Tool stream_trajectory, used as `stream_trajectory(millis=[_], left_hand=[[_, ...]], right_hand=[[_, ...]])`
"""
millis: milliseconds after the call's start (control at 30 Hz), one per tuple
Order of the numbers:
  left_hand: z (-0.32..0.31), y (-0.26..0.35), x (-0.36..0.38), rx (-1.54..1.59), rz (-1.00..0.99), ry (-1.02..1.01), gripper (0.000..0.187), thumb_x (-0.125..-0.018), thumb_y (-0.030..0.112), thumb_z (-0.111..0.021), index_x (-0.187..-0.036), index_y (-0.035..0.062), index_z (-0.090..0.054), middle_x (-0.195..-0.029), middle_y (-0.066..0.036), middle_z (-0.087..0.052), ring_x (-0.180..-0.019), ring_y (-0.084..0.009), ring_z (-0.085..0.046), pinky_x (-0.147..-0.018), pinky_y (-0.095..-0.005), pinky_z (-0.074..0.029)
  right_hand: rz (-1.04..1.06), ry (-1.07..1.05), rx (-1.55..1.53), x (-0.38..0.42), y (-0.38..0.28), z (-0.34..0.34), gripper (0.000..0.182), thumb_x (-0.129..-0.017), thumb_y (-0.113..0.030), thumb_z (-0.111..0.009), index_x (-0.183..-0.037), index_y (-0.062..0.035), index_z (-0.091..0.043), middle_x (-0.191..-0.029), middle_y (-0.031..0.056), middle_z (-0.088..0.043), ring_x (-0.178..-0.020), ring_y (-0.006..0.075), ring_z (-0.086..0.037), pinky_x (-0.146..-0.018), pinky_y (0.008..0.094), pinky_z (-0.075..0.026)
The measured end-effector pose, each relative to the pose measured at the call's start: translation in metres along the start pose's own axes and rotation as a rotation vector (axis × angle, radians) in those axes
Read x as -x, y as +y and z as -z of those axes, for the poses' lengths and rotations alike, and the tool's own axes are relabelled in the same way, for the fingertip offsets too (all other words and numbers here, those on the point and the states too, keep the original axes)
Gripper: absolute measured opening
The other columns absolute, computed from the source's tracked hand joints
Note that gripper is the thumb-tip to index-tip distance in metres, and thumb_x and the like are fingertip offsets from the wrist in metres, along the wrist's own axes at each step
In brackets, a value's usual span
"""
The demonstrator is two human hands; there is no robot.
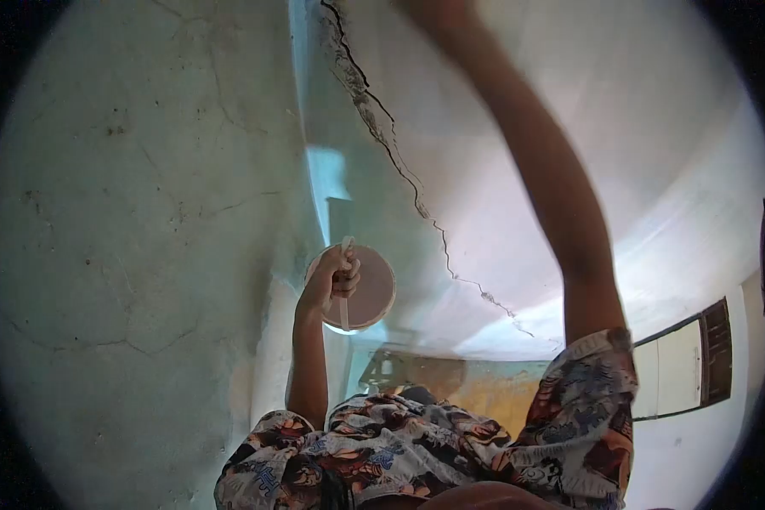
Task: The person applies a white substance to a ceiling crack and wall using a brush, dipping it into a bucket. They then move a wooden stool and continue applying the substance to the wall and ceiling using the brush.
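My left hand [338,279] is closed around the pale strap handle [345,313] of a round bucket [372,285]. The bucket's round face is pinkish brown with a light rim, and the handle crosses it from top to bottom. Upward across the pale plaster surface [501,212] reaches my right arm. My right hand [438,13] is smeared by motion and cut off by the top edge, with its fingers out of sight. A long jagged crack [416,191] runs through the plaster between the two arms, its upper part broad and rough.
A greenish wall [144,212] with fine cracks and small pits fills the left side. At the lower right is a dark-framed window [680,365]. A yellowish patch of wall [510,399] shows behind my patterned shirt [408,446].
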State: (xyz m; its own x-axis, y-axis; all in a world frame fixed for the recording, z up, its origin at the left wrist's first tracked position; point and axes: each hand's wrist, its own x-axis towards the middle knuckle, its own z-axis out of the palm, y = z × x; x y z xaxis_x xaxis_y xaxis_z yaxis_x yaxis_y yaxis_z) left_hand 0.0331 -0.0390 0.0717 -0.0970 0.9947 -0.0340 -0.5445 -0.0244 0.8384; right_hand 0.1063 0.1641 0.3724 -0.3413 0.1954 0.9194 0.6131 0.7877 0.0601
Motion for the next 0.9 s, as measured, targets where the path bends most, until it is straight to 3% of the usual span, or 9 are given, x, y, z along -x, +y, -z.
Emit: stream_trajectory(millis=[67, 100, 300, 433, 500, 567, 667, 833, 900], left_hand=[[0.003, 0.003, -0.002, 0.004, 0.022, 0.013, 0.012, -0.076, 0.015, -0.048, -0.081, 0.0151, -0.037, -0.056, 0.005, -0.028, -0.041, -0.0040, -0.020, -0.037, -0.0205, -0.015], [-0.001, 0.009, -0.001, 0.005, 0.033, 0.022, 0.012, -0.075, 0.015, -0.048, -0.080, 0.0149, -0.037, -0.056, 0.005, -0.028, -0.041, -0.0040, -0.020, -0.037, -0.0206, -0.015], [-0.010, 0.011, 0.005, -0.059, -0.009, 0.046, 0.011, -0.075, 0.014, -0.047, -0.079, 0.0143, -0.036, -0.057, 0.004, -0.029, -0.041, -0.0042, -0.022, -0.037, -0.0202, -0.016], [-0.003, 0.009, 0.002, -0.053, -0.003, 0.029, 0.011, -0.076, 0.014, -0.047, -0.080, 0.0142, -0.037, -0.058, 0.004, -0.031, -0.041, -0.0043, -0.023, -0.037, -0.0199, -0.017], [0.002, 0.005, -0.001, -0.057, 0.001, 0.005, 0.011, -0.076, 0.014, -0.047, -0.081, 0.0142, -0.037, -0.058, 0.004, -0.031, -0.041, -0.0042, -0.022, -0.037, -0.0199, -0.017], [0.002, 0.005, -0.001, -0.041, 0.014, 0.042, 0.011, -0.076, 0.014, -0.047, -0.081, 0.0141, -0.037, -0.058, 0.004, -0.031, -0.041, -0.0040, -0.022, -0.038, -0.0200, -0.016], [0.001, 0.006, -0.002, -0.030, 0.043, 0.046, 0.011, -0.076, 0.015, -0.048, -0.079, 0.0143, -0.037, -0.057, 0.005, -0.030, -0.041, -0.0036, -0.022, -0.038, -0.0203, -0.015], [-0.003, 0.011, 0.000, -0.078, 0.055, 0.102, 0.011, -0.076, 0.016, -0.048, -0.077, 0.0147, -0.038, -0.056, 0.006, -0.028, -0.041, -0.0032, -0.020, -0.038, -0.0207, -0.014], [0.001, 0.011, 0.001, -0.053, 0.066, 0.084, 0.011, -0.075, 0.017, -0.049, -0.078, 0.0147, -0.038, -0.056, 0.006, -0.028, -0.041, -0.0031, -0.019, -0.038, -0.0208, -0.014]], right_hand=[[0.141, 0.080, 0.068, 0.106, -0.008, -0.034, 0.057, -0.081, -0.008, -0.046, -0.136, -0.0061, -0.031, -0.077, 0.0184, -0.056, -0.051, 0.0320, -0.058, -0.047, 0.0453, -0.049], [-0.027, -0.167, 0.035, 0.131, -0.018, -0.029, 0.058, -0.081, -0.009, -0.047, -0.136, -0.0034, -0.030, -0.085, 0.0173, -0.055, -0.053, 0.0303, -0.060, -0.046, 0.0439, -0.049], [-0.203, -0.727, -0.183, 0.220, -0.027, 0.017, 0.057, -0.078, -0.004, -0.053, -0.129, 0.0024, -0.031, -0.082, 0.0251, -0.056, -0.068, 0.0381, -0.062, -0.059, 0.0445, -0.052], [-0.139, -0.297, -0.223, 0.146, -0.015, 0.051, 0.039, -0.084, -0.008, -0.047, -0.123, -0.0130, -0.048, -0.076, 0.0193, -0.055, -0.065, 0.0360, -0.055, -0.062, 0.0462, -0.045], [0.039, -0.013, -0.245, 0.082, 0.006, 0.042, 0.048, -0.083, -0.008, -0.049, -0.130, -0.0141, -0.039, -0.079, 0.0203, -0.055, -0.061, 0.0375, -0.054, -0.058, 0.0484, -0.045], [-0.051, -0.047, -0.265, 0.026, -0.005, 0.071, 0.047, -0.084, -0.002, -0.041, -0.131, -0.0030, -0.038, -0.095, 0.0268, -0.056, -0.081, 0.0363, -0.060, -0.067, 0.0434, -0.049], [0.005, 0.082, -0.216, 0.000, 0.014, 0.037, 0.049, -0.084, 0.001, -0.041, -0.133, -0.0028, -0.036, -0.092, 0.0272, -0.055, -0.074, 0.0371, -0.058, -0.061, 0.0414, -0.048], [-0.102, -0.095, -0.204, 0.117, 0.012, -0.015, 0.064, -0.078, 0.000, -0.048, -0.136, -0.0163, -0.029, -0.093, 0.0231, -0.054, -0.071, 0.0389, -0.060, -0.061, 0.0462, -0.051], [-0.206, -0.146, -0.242, 0.197, 0.007, -0.037, 0.063, -0.081, -0.001, -0.048, -0.139, -0.0172, -0.028, -0.082, 0.0193, -0.054, -0.052, 0.0346, -0.053, -0.051, 0.0458, -0.047]])
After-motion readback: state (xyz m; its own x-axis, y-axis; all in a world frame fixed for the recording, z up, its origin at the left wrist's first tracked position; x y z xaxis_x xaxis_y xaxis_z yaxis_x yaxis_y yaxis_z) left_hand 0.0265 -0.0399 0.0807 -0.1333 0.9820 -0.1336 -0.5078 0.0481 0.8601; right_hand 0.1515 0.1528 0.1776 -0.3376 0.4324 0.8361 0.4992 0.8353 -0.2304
